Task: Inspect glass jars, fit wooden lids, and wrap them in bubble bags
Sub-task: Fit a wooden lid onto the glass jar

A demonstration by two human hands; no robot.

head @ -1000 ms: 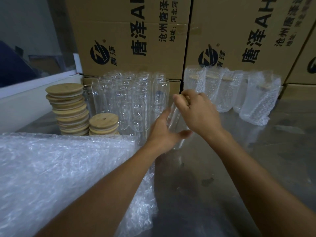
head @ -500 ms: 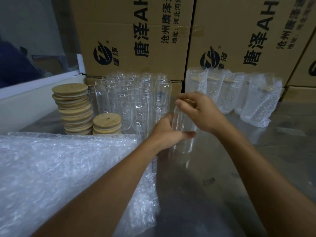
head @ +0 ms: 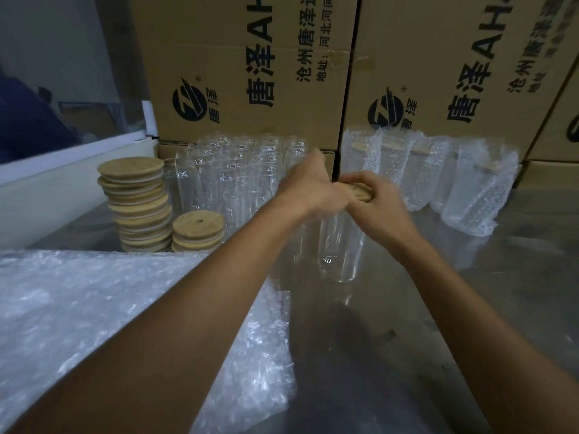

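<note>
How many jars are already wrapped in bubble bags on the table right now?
5 visible, standing in a row at the back right against the cardboard boxes: and, nearest the right edge. The bags overlap, so another may be hidden.

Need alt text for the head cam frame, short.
Both hands, left hand and right hand, press a wooden lid onto a clear glass jar above a metal table. Lid stacks, bare jars and wrapped jars stand behind.
</note>
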